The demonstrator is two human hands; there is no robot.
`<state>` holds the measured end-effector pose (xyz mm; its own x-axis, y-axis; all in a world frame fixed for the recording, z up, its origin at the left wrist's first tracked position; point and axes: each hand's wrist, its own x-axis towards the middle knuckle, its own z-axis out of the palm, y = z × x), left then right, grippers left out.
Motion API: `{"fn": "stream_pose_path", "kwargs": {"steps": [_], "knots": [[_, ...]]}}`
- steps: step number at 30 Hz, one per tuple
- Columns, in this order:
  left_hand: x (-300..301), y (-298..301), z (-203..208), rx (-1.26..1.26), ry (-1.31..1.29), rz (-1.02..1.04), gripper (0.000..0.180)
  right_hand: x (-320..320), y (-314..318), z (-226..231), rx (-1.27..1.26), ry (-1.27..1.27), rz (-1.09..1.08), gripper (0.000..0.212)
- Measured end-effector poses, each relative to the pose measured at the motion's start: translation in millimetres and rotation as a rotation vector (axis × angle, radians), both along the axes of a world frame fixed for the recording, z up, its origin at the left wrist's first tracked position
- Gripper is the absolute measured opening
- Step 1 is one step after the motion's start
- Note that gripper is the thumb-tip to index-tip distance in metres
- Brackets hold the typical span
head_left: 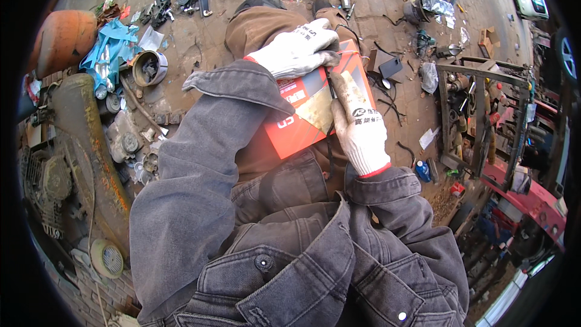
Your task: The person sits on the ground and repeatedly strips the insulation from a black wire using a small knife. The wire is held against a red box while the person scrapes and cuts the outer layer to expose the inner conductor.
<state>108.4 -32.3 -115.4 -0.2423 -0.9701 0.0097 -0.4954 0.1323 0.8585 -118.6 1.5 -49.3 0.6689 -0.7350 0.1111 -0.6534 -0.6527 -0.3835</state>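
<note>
A red-orange cardboard box [287, 135] with grey and pale panels lies tilted across my lap. A thin black cord [330, 139] runs over its top. My left hand [299, 48], in a white knit glove, is closed at the box's far edge, its fingertips pinched where the cord meets them. My right hand [360, 118], in a matching glove soiled at the fingers, lies on the box's right side. Its forefinger is stretched out along the cord, and the thumb is apart from it. The other right fingers are mostly hidden.
Scrap parts litter the brick paving. At left stand an orange rusty cylinder [63, 42], a round can [149, 68] and a long rusty metal piece [91, 151]. A metal frame rack [478, 109] stands at right, near a blue bottle [422, 171]. A black adapter [390, 68] lies beyond the box.
</note>
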Motion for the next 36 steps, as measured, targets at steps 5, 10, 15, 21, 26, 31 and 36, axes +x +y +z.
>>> {"fn": "stream_pose_path", "kwargs": {"steps": [5,10,15,21,26,31,36], "knots": [[0.5,1.1,0.7,-0.007,0.011,0.01,0.025,-1.2,1.1,0.1,-0.044,-0.01,0.037,0.046],[0.9,-1.6,-0.6,0.024,0.001,-0.005,0.028,-1.9,5.5,3.6,-0.031,0.013,-0.004,0.043],[1.6,-1.2,0.1,0.028,0.007,-0.002,0.029,-4.6,12.6,10.6,0.004,0.122,-0.056,0.041],[1.2,-0.3,1.0,0.035,-0.023,0.013,0.03,-3.1,13.1,13.2,-0.042,0.08,-0.008,0.045],[2.0,-0.8,4.7,0.058,-0.013,0.005,0.031,-1.2,13.9,17.5,-0.028,0.044,0.001,0.045],[-3.5,0.7,17.0,0.078,-0.168,0.079,0.039,-3.9,12.2,16.8,-0.048,0.183,0.002,0.044],[-9.7,7.2,20.1,0.027,-0.25,0.077,0.043,-4.6,12.5,10.4,-0.112,0.132,0.021,0.042]]}}
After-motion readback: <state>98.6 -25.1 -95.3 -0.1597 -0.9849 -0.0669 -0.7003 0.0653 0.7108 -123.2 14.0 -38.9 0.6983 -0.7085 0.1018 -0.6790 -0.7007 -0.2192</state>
